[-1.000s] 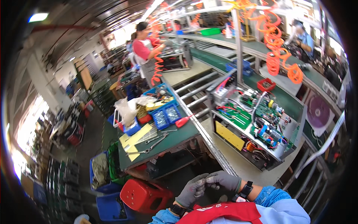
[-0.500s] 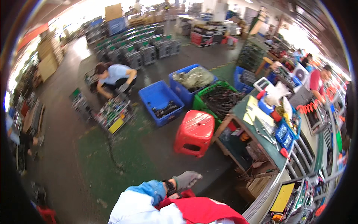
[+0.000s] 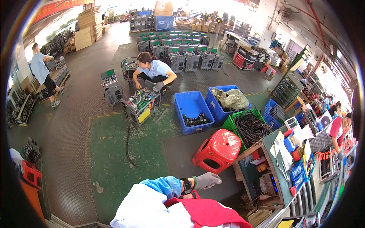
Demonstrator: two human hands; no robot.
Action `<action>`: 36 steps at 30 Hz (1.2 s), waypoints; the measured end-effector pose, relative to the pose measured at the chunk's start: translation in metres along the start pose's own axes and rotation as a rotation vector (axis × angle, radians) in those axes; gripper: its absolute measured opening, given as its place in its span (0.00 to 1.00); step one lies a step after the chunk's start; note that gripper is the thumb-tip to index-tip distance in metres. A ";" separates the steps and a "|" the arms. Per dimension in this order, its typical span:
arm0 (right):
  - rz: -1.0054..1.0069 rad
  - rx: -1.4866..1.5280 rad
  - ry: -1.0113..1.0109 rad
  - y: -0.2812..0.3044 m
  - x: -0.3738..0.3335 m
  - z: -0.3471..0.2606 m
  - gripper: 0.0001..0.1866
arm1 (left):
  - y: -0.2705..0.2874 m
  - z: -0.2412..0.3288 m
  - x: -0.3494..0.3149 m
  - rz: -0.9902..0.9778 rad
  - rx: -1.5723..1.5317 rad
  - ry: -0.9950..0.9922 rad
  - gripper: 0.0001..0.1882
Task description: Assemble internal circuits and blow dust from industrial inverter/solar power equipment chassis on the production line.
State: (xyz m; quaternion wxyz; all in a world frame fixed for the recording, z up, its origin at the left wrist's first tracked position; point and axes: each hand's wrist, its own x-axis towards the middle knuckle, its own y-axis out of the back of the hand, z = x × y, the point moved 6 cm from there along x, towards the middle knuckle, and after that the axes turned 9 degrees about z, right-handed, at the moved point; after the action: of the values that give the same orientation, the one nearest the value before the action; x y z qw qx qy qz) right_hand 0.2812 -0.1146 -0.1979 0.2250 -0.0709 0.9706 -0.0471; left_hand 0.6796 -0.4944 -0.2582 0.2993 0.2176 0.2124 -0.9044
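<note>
My left hand (image 3: 207, 181) wears a grey work glove and reaches across the front of my body, pointing right. A black wristwatch (image 3: 186, 185) sits above the glove, below a blue sleeve (image 3: 163, 185). The fingers look loosely stretched out, and nothing shows in them. Nearest to the hand stands a red plastic stool (image 3: 224, 146), just beyond the fingertips; the hand appears apart from it. Red cloth (image 3: 213, 212) covers my front. My right hand does not show.
A workbench (image 3: 274, 159) with tools stands at right. Beyond the stool are a green crate (image 3: 228, 123) of black cables and blue bins (image 3: 190, 99). A co-worker (image 3: 156, 72) crouches by an opened machine (image 3: 140, 106); a black cable (image 3: 127, 140) lies on the floor.
The view has swung left and up, so the stool, bins and bench sit farther right in the picture. A walking person now shows at left. My left hand stays stretched in front of me.
</note>
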 end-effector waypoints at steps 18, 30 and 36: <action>-0.879 -0.493 -0.052 -0.314 -0.206 0.093 0.10 | -0.038 0.057 -0.036 -0.021 -0.069 -0.323 0.21; -0.818 -0.846 -0.127 -0.276 -0.183 0.087 0.11 | -0.065 0.022 0.010 -0.304 0.048 -0.197 0.26; -0.585 -0.712 0.302 -0.232 -0.119 -0.001 0.06 | -0.111 0.009 0.047 -0.317 0.134 -0.198 0.20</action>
State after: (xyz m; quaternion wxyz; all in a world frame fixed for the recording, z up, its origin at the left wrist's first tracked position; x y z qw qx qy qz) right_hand 0.4134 -0.3247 -0.1169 0.0208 -0.4058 0.8876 0.2171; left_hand 0.5731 -0.4388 -0.2470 0.1573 0.1108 0.1526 -0.9694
